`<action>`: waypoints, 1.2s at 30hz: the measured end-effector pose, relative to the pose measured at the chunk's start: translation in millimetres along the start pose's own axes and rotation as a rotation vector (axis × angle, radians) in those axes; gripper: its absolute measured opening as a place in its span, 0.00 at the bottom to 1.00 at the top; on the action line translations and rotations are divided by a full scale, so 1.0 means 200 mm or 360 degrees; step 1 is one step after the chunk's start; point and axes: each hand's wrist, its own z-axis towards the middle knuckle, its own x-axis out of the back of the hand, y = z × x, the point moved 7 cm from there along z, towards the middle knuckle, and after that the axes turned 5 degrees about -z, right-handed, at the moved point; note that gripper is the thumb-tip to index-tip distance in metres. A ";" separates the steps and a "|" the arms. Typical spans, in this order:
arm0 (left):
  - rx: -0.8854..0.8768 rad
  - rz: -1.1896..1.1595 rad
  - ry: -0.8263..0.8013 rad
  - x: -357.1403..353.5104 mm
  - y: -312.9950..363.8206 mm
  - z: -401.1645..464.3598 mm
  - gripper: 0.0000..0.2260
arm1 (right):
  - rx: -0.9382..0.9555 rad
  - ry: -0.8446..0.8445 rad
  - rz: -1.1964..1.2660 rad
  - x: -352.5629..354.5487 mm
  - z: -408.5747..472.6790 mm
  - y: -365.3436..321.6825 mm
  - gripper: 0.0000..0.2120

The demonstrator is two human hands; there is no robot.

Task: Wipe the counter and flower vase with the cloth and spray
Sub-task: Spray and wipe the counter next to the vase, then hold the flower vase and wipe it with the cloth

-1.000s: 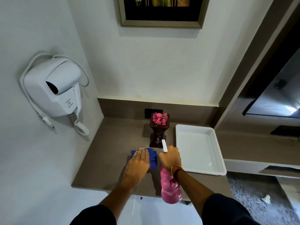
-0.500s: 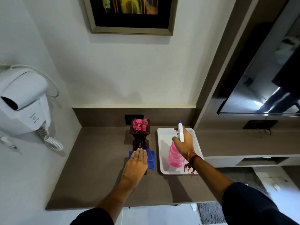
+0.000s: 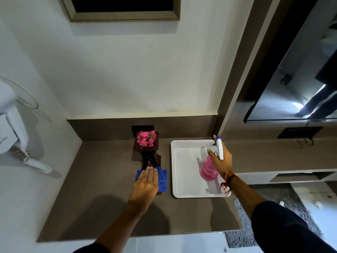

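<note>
While my left hand lies flat, fingers together and stretched out, pressing the blue cloth onto the brown counter, the fingertips sit right at the foot of the dark flower vase. That is my first worry: the vase looks tall and narrow-waisted with pink flowers on top, so a forward wipe could knock its base and tip it toward the wall. My right hand is wrapped around the neck of the pink spray bottle, which stands in or just above the white tray; I cannot tell whether its base touches. If I let go too soon, it could topple and leak into the tray. One finger reaches near the white trigger head, so a stray squeeze could mist the wall. Part of the cloth sticks out to the right of my palm and could bunch as I slide it.
</note>
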 end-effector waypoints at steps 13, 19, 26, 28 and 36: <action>0.0168 0.0059 -0.0045 0.09 0.00 0.02 0.34 | 0.0919 -0.0316 -0.0927 0.24 -0.12 -0.21 0.51; 0.0346 -0.0119 -0.0049 0.07 -0.03 -0.01 0.33 | 0.1037 -0.0877 -0.1027 -0.38 -0.15 -0.60 0.44; 0.1528 -0.1853 0.0447 0.03 -0.22 -0.23 0.07 | 0.0823 -0.1167 -0.1386 -0.81 -0.03 -0.82 0.45; 0.1748 -0.2450 0.0569 -0.01 -0.24 -0.26 0.04 | 0.0764 -0.1228 -0.1519 -0.85 0.00 -0.82 0.44; 0.1999 -0.2759 0.0524 -0.14 -0.30 -0.26 0.11 | 0.0784 -0.1392 -0.1719 -0.93 0.03 -0.84 0.49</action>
